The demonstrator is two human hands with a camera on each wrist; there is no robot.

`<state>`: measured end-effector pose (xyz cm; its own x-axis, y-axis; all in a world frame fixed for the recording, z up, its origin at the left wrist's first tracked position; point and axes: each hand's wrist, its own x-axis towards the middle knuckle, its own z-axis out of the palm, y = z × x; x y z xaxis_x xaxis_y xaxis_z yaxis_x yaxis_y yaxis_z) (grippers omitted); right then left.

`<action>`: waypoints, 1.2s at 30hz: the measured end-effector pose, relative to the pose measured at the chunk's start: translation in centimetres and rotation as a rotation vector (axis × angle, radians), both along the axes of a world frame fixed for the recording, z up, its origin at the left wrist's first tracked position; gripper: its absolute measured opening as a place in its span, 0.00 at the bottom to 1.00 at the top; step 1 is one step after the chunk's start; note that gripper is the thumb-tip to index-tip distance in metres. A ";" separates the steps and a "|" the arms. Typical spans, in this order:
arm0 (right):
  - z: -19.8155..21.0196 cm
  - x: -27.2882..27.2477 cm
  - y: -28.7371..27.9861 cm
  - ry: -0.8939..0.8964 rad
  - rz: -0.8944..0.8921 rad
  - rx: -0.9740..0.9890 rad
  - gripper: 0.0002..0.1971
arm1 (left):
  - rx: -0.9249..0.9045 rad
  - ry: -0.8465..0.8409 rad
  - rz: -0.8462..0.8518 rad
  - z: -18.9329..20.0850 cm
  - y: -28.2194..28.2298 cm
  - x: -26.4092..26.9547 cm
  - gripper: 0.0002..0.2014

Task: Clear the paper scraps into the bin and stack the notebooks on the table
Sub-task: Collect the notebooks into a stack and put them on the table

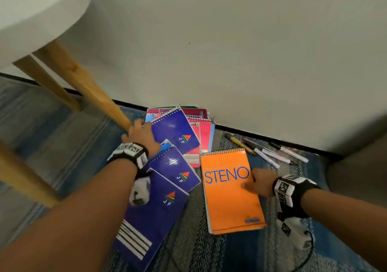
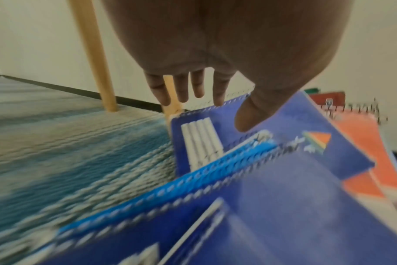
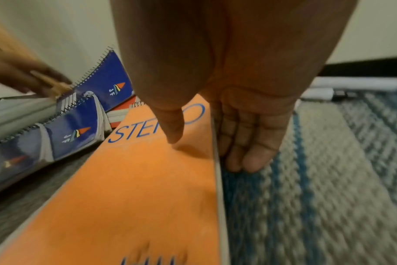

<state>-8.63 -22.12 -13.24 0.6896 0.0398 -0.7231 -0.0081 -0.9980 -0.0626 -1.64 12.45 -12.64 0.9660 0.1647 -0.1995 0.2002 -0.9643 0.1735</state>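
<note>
Stacking is barely begun: the notebooks (image 1: 176,140) lie fanned on the rug (image 1: 62,129), none on the table (image 1: 39,14). The right hand (image 1: 260,185) pinches the orange steno pad (image 1: 230,190); the left hand (image 1: 144,134) hovers spread over the blue ones; no scraps or bin visible

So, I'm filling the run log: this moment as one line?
left hand on blue notebooks | right hand pinching orange pad | all on rug
</note>
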 end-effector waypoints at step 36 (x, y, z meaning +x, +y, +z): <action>8.3 5.4 0.3 -0.364 0.096 -0.092 0.21 | -0.031 -0.094 0.009 -3.6 -3.8 1.2 0.41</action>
<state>-3.25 -21.81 -4.97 0.8981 0.0632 -0.4351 0.0922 -0.9947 0.0460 -0.46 8.62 -16.24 0.9792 0.1685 -0.1128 0.1901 -0.9565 0.2213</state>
